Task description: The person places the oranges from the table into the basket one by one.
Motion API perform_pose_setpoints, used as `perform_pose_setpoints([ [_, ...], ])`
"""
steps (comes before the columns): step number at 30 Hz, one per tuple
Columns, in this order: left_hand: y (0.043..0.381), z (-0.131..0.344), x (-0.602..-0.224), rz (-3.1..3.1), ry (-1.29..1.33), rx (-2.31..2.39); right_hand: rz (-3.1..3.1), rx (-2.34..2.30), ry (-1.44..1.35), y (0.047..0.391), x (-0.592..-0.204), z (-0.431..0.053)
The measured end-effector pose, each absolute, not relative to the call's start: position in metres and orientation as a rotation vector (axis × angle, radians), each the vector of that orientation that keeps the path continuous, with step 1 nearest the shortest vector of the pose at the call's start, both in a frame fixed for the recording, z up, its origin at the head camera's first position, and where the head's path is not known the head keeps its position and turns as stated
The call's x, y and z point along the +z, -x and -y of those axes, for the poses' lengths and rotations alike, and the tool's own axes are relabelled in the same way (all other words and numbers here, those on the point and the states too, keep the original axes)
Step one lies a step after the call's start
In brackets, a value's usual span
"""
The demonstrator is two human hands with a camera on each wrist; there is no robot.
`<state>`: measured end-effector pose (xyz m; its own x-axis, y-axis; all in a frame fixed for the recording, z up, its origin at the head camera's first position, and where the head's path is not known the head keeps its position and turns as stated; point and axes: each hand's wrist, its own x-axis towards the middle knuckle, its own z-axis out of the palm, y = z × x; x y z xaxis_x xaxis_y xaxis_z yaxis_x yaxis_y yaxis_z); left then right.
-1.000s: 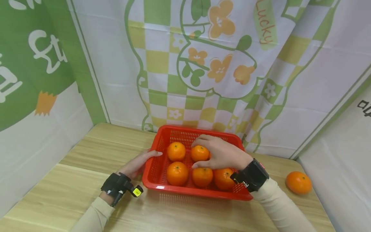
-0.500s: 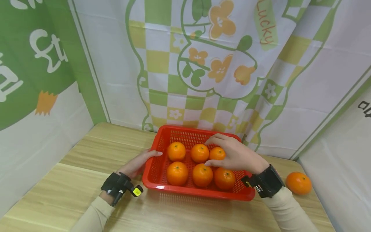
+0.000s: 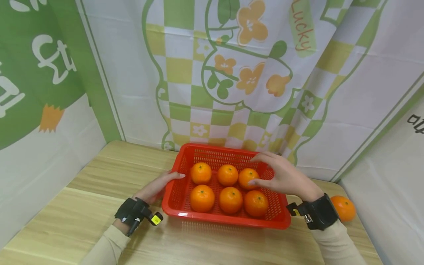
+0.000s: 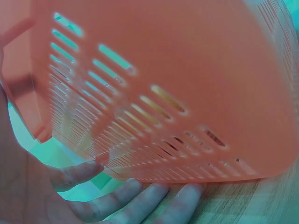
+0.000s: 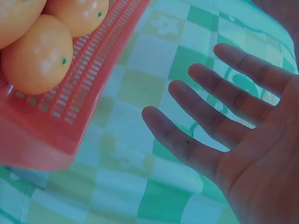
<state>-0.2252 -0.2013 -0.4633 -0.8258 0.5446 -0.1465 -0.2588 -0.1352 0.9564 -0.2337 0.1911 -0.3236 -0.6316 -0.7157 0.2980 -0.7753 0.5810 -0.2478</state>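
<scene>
A red slotted plastic basket holds several oranges in two rows, among them the back right orange. My left hand grips the basket's left side, thumb over the rim. In the left wrist view its fingers lie against the lower outside of the slotted wall. Over the basket's right end is my right hand, fingers spread and holding nothing; its thumb overlaps the back right orange in the head view. From the right wrist, that palm shows bare, apart from the oranges.
One more orange lies on the wooden table to the right, partly behind the right wrist's strap. A patterned curtain hangs close behind the basket, and white cloth walls stand at both sides.
My right hand has moved rightward across the basket, uncovering the back right orange. The left hand, basket and oranges have stayed in place.
</scene>
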Motion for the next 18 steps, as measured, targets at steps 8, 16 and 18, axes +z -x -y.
perform_pose_setpoints([
  [8,0.225,0.201,-0.465,-1.619,-0.334,2.009,2.623,0.572,-1.155,0.231,-0.327,-0.21],
  [16,0.225,0.201,-0.464,-1.613,-0.34,2.017,2.657,0.66,-1.052,0.231,-0.337,-0.233],
  [18,0.225,0.2,-0.464,-1.611,-0.335,2.016,2.649,0.692,-1.021,0.231,-0.339,-0.24],
])
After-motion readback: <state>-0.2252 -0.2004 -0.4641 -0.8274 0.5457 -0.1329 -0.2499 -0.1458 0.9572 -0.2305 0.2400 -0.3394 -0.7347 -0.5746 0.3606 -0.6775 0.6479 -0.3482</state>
